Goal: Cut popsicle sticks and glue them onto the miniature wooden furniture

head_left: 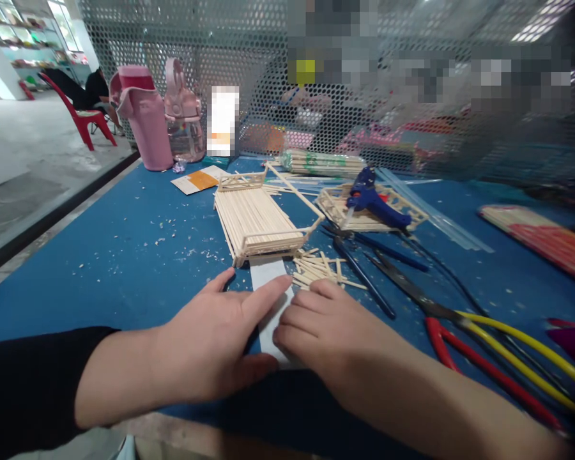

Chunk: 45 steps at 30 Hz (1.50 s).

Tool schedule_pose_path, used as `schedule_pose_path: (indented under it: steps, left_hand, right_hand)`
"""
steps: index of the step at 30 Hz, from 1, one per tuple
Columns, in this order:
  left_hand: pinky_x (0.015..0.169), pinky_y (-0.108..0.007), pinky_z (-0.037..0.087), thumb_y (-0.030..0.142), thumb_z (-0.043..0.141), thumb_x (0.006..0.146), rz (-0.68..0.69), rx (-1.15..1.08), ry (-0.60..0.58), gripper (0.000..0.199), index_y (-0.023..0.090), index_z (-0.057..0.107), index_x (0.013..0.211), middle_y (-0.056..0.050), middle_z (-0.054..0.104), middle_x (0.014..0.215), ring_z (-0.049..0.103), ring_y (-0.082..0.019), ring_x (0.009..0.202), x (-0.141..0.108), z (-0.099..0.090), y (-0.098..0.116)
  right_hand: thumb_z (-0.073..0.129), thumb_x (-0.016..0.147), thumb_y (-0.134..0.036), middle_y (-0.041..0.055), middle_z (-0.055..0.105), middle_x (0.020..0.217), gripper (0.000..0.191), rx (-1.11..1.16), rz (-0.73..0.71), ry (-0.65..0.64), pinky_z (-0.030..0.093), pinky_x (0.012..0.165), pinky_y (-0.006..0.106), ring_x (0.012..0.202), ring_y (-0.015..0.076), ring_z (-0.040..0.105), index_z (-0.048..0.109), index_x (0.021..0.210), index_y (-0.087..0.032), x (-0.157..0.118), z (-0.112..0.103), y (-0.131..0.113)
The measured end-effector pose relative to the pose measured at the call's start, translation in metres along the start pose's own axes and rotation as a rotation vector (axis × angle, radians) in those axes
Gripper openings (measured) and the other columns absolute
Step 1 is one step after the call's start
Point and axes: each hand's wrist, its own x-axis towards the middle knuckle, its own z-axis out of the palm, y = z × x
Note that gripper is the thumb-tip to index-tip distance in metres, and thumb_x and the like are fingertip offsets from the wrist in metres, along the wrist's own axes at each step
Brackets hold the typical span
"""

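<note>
A strip of white paper (268,271) lies on the blue table, its far end against a small bed-like frame of pale wooden sticks (253,214). My left hand (211,338) rests over the strip's left side, fingers spread, the index finger stretched across the paper. From the right, my right hand (321,326) has its fingers curled together at the strip's edge; the fingertips are partly hidden. Just beyond that hand is a loose pile of short cut sticks (319,268).
Right of the frame, a blue glue gun (376,201) sits on a second stick frame (333,207). Blue-handled pliers (364,275) and red-and-yellow-handled cutters (412,287) lie nearer. At the back stand a pink flask (148,131), a clear bottle (186,131) and bagged sticks (323,163) before a perforated screen (263,57).
</note>
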Motion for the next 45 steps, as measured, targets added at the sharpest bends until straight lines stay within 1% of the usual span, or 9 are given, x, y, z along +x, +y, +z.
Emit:
schedule_pose_path:
  steps: [7, 20, 23, 26, 30, 35, 39, 43, 45]
  left_hand:
    - [0.105, -0.060, 0.028, 0.032, 0.061, 0.079, 0.002, -0.004, 0.007, 0.075, 0.017, 0.021, 0.141, -0.013, 0.066, 0.115, 0.063, -0.027, 0.102, 0.001, 0.000, 0.002]
    - [0.107, -0.058, 0.026, 0.034, 0.065, 0.076, 0.026, 0.020, -0.015, 0.080, 0.013, 0.025, 0.141, -0.014, 0.069, 0.110, 0.063, -0.030, 0.104, 0.004, -0.007, 0.002]
    - [0.107, -0.053, 0.030, 0.036, 0.064, 0.079, 0.113, 0.014, 0.124, 0.071, 0.012, 0.032, 0.137, -0.014, 0.067, 0.115, 0.063, -0.027, 0.104, 0.003, -0.010, -0.002]
    - [0.095, -0.040, 0.043, 0.028, 0.058, 0.085, 0.144, 0.035, 0.434, 0.034, 0.016, 0.053, 0.116, -0.008, 0.069, 0.102, 0.063, -0.020, 0.094, 0.005, -0.016, -0.007]
    - [0.076, -0.032, 0.048, 0.021, 0.064, 0.080, -0.070, 0.041, 0.695, 0.027, 0.012, 0.060, 0.105, -0.007, 0.063, 0.090, 0.058, -0.019, 0.086, 0.013, -0.025, -0.021]
    - [0.069, -0.029, 0.046, 0.021, 0.070, 0.075, -0.208, -0.108, 0.539, 0.025, 0.014, 0.065, 0.099, -0.005, 0.059, 0.090, 0.054, -0.015, 0.076, 0.030, -0.024, -0.039]
    - [0.063, -0.025, 0.044, 0.020, 0.066, 0.079, -0.180, -0.222, 0.587, 0.006, 0.016, 0.069, 0.082, -0.002, 0.058, 0.079, 0.051, -0.011, 0.068, 0.037, -0.024, -0.042]
    - [0.056, -0.020, 0.046, 0.026, 0.063, 0.082, -0.099, -0.443, 0.670, 0.014, 0.018, 0.070, 0.091, -0.004, 0.065, 0.092, 0.057, -0.011, 0.071, 0.032, -0.026, -0.031]
    - [0.046, -0.017, 0.045, 0.029, 0.060, 0.085, -0.094, -0.647, 0.615, 0.021, 0.018, 0.068, 0.101, -0.004, 0.066, 0.094, 0.056, -0.007, 0.058, 0.027, -0.027, -0.023]
  right_hand:
    - [0.040, 0.085, -0.009, 0.0052, 0.063, 0.073, 0.026, -0.176, -0.050, 0.012, 0.027, 0.070, 0.036, 0.066, 0.0178, 0.044, 0.060, 0.072, -0.018, 0.004, -0.002, -0.009]
    - [0.038, 0.092, -0.014, 0.0051, 0.067, 0.075, 0.031, -0.106, -0.002, 0.131, 0.030, 0.065, 0.033, 0.069, 0.0170, 0.051, 0.065, 0.079, -0.017, 0.006, -0.008, 0.007]
    - [0.044, 0.092, -0.019, 0.0039, 0.067, 0.076, 0.023, 0.097, 0.173, 0.258, 0.037, 0.065, 0.029, 0.071, 0.0155, 0.055, 0.065, 0.083, -0.018, 0.007, -0.014, 0.016]
    - [0.051, 0.088, -0.025, 0.0015, 0.063, 0.069, 0.017, 0.408, 0.519, 0.369, 0.041, 0.058, 0.025, 0.062, 0.0133, 0.055, 0.062, 0.078, -0.019, 0.010, -0.015, 0.021]
    - [0.055, 0.083, -0.034, 0.0003, 0.061, 0.065, 0.019, 0.637, 0.747, 0.423, 0.040, 0.052, 0.024, 0.056, 0.0127, 0.052, 0.064, 0.079, -0.018, 0.021, -0.013, 0.023]
    - [0.057, 0.081, -0.026, 0.0004, 0.067, 0.068, 0.015, 0.569, 0.630, 0.474, 0.043, 0.057, 0.025, 0.061, 0.0135, 0.057, 0.068, 0.076, -0.019, 0.048, -0.008, 0.028]
    - [0.057, 0.082, -0.023, 0.0006, 0.071, 0.070, 0.015, 0.536, 0.567, 0.604, 0.046, 0.058, 0.024, 0.062, 0.0138, 0.062, 0.070, 0.077, -0.018, 0.060, 0.007, 0.027]
    - [0.057, 0.085, -0.024, 0.0001, 0.072, 0.072, 0.014, 0.479, 0.545, 0.672, 0.044, 0.050, 0.023, 0.055, 0.0118, 0.061, 0.069, 0.081, -0.019, 0.058, 0.008, 0.016]
    - [0.056, 0.087, -0.023, -0.0001, 0.071, 0.071, 0.013, 0.343, 0.497, 0.712, 0.042, 0.048, 0.023, 0.052, 0.0106, 0.059, 0.068, 0.085, -0.019, 0.054, 0.000, 0.011]
